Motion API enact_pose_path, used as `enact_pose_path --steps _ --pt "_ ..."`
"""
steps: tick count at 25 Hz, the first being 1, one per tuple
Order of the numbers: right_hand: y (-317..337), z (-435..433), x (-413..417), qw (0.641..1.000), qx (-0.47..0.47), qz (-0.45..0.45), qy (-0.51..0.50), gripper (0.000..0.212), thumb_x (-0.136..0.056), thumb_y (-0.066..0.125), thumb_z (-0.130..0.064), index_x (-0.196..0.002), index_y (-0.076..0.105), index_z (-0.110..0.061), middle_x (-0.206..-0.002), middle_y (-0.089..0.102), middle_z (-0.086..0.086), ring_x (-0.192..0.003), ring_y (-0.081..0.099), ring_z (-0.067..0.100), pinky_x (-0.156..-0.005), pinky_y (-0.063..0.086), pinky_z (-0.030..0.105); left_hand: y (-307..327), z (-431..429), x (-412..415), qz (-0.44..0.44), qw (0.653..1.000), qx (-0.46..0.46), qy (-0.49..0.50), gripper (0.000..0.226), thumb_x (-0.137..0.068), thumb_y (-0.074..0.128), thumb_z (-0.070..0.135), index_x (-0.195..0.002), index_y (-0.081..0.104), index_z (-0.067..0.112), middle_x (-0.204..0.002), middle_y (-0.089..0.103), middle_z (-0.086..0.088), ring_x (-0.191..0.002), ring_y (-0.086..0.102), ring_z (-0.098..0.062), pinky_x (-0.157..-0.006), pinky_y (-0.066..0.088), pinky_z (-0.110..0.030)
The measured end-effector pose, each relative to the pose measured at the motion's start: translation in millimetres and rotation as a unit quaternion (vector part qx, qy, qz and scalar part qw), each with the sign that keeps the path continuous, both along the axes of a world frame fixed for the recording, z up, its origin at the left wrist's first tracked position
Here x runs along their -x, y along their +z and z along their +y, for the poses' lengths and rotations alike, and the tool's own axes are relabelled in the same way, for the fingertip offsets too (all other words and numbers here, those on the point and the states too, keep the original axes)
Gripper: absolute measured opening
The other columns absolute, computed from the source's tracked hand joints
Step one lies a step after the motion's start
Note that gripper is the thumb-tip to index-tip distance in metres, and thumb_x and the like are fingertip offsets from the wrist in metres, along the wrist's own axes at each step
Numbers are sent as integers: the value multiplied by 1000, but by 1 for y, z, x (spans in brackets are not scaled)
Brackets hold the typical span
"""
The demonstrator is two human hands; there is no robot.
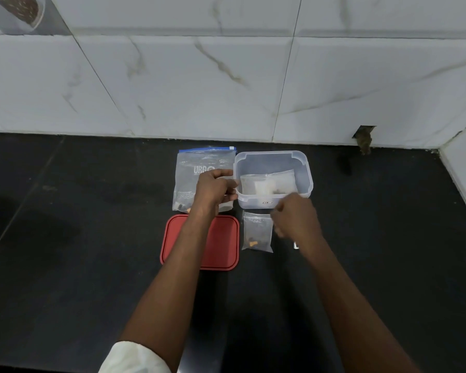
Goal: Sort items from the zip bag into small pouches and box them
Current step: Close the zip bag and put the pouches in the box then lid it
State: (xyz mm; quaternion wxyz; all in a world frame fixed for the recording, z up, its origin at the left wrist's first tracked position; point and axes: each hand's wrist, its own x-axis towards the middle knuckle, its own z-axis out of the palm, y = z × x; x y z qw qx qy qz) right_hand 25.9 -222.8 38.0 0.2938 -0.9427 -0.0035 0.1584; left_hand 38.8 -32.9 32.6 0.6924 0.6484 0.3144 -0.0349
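Note:
The clear zip bag (197, 181) with white lettering lies flat on the black counter, with a few dark and orange bits at its bottom. To its right stands the clear plastic box (306, 173), lid off, with small filled pouches (267, 184) inside. My left hand (214, 188) is above the zip bag, its thumb and curled fingers around the box's left wall. One small pouch (256, 232) with dark and orange bits lies in front of the box. My right hand (296, 219) is blurred, just right of that pouch, fingers curled downward; nothing shows in it.
The red box lid (223, 246) lies flat in front of the zip bag, partly under my left forearm. A small white edge (296, 245) peeks out under my right forearm. A marble-tiled wall (226, 90) bounds the counter behind and on the right.

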Motion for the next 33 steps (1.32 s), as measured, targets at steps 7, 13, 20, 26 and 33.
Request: enact_pose_path --steps 7,13,20,26,33 --pt "-62 33 38 986 147 -4 -71 36 -84 72 -27 -110 59 -6 -107 69 10 -97 67 25 -73 52 33 0 1 -1 2 1000 -2 -6 30 -85 68 -9 -114 69 1 -79 67 -13 -60 60 -17 -65 64 -34" --pt "-70 29 33 991 81 -1 -105 21 -89 61 -18 -108 61 -10 -115 57 11 -106 58 30 -78 49 38 -1 1 -2 8 1000 -3 -9 29 -85 68 -9 -112 69 2 -77 67 -12 -59 60 -17 -65 63 -34" --pt "-15 -1 38 984 -179 -3 -22 19 -82 68 -1 -77 59 -17 -75 68 -6 -73 66 6 -73 57 34 0 2 -3 12 1000 1 -14 25 -85 67 -10 -106 71 3 -77 69 -12 -60 61 -18 -64 63 -34" --pt "50 -2 -35 967 -175 -165 -85 9 -85 64 -5 -85 65 -14 -79 67 -1 -73 64 14 -59 44 19 0 2 -3 13 1000 4 -16 28 -85 66 -11 -110 70 1 -77 67 -13 -61 59 -18 -63 63 -33" --pt "-3 47 -108 987 140 32 74 29 -85 71 -7 -114 65 -1 -102 66 13 -92 64 26 -72 48 27 2 2 -2 11 1000 -7 -18 29 -86 65 -11 -112 69 1 -83 68 -15 -65 61 -19 -73 63 -40"
